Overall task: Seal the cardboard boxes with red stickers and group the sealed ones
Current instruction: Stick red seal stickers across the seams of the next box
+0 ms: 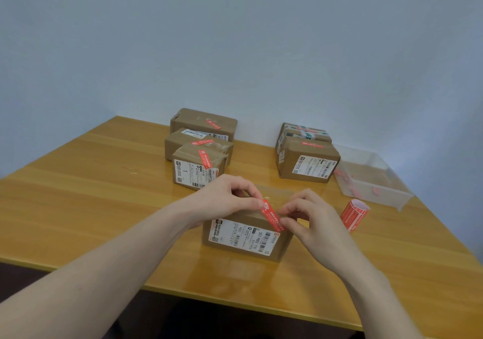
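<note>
Left hand (pixel 224 198) and right hand (pixel 311 217) each pinch an end of a red sticker (pixel 271 215) across the near box (pixel 245 236), table (pixel 104 181) centre. Three stickered boxes (pixel 198 150) cluster at 11 o'clock, two more (pixel 305 155) at 1 o'clock; sticker roll (pixel 354 214) at 3 o'clock.

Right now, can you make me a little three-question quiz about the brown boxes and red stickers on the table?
1. True or false: the long red sticker is held by both the left hand and the right hand.
2. What is the sticker being pressed onto?
A. the clear plastic tray
B. the near brown cardboard box
C. the yellow wooden table
3. Which side of that box does the red roll of stickers stand on?

Key: 1 true; 2 B; 3 the right.
</note>
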